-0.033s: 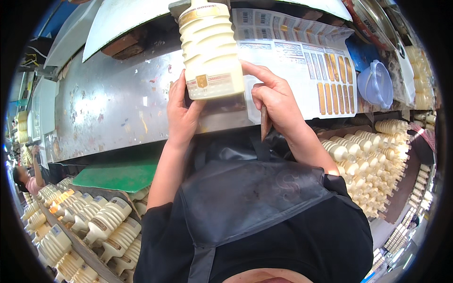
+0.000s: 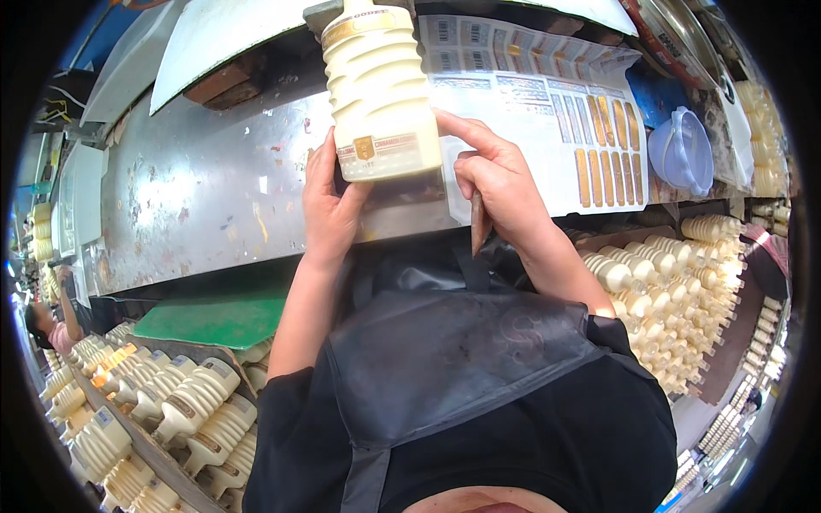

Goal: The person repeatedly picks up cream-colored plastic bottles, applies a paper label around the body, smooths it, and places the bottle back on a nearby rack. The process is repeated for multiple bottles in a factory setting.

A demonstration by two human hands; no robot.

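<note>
A large cream-coloured bottle [image 2: 376, 85] with wavy ribbed sides lies with its neck pointing away from me and its base toward me. A gold shield and band mark its lower part. My left hand [image 2: 329, 201] grips the left side near the base, thumb at the bottom edge and fingers partly behind it. My right hand [image 2: 500, 175] touches the lower right side with its outstretched index finger. Its other fingers curl round a flat, brown, pointed tool [image 2: 480, 224], whose exact kind I cannot make out. A dark holder [image 2: 318, 15] is around the bottle's neck end.
Sheets of gold and silver stickers [image 2: 547, 128] lie right of the bottle on the metal worktable [image 2: 197, 197]. Beyond them stands a pale blue basin [image 2: 682, 152]. Many similar bottles [image 2: 667, 291] are stacked at right and lower left, near a green board [image 2: 214, 318]. Another person [image 2: 62, 329] is at far left.
</note>
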